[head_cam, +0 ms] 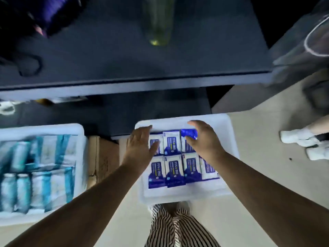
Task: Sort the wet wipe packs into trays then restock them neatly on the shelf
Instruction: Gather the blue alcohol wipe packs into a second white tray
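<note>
Both my hands, left hand [140, 145] and right hand [203, 139], hover spread over the white tray's [229, 132] far row of blue wipe packs [171, 145], gripping nothing; long axes run toward me.

Across the upper half of the frame the dark shelf board [135, 86] juts out over the floor, and a blurred greenish bottle [158, 22] stands on it at top centre. Below, the white tray [229, 132] at centre is packed with blue wipe packs [173, 157] in two rows; only its far rim strip and near edge are bare. A second tray [78, 129] fills the lower left, with a cardboard box [101, 157] wedged between the two. Pale open floor [263, 166] lies right of the centre tray, up to a bystander's white shoes [302, 138] at the right edge.
</note>
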`<state>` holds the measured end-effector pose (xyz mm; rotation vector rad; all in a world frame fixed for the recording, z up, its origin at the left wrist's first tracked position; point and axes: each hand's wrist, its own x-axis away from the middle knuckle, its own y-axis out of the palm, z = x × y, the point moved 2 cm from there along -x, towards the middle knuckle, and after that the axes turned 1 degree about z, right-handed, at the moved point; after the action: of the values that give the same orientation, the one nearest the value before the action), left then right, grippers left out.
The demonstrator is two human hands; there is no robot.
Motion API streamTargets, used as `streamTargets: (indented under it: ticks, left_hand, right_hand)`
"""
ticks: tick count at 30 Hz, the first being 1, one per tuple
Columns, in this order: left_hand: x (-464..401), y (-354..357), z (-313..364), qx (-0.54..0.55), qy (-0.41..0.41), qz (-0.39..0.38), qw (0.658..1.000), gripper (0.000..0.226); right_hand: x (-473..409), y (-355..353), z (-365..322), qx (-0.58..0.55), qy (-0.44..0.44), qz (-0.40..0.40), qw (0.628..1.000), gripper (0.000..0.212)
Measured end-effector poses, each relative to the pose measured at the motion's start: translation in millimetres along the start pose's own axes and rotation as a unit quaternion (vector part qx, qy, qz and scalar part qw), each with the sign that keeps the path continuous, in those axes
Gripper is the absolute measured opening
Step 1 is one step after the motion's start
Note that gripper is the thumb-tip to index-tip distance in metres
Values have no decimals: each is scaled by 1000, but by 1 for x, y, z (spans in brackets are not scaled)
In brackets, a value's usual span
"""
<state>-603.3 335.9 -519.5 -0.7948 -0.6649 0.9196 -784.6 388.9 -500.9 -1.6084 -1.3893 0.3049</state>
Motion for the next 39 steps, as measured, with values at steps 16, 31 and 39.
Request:
streamTargets:
  ticks: [16, 31, 39]
  left_hand:
    - [-20, -324, 215, -150, 383, 242, 879, 61]
    - [-86, -430, 335, -165, 193, 336, 907, 58]
    - [-120, -424, 339, -155, 78, 327, 929, 58]
  right_hand:
    - [100, -319, -204, 169, -250, 299, 905, 49]
    - [99, -477, -220, 156, -241, 394, 873, 37]
    - [-1, -544, -235, 51, -212, 326, 920, 38]
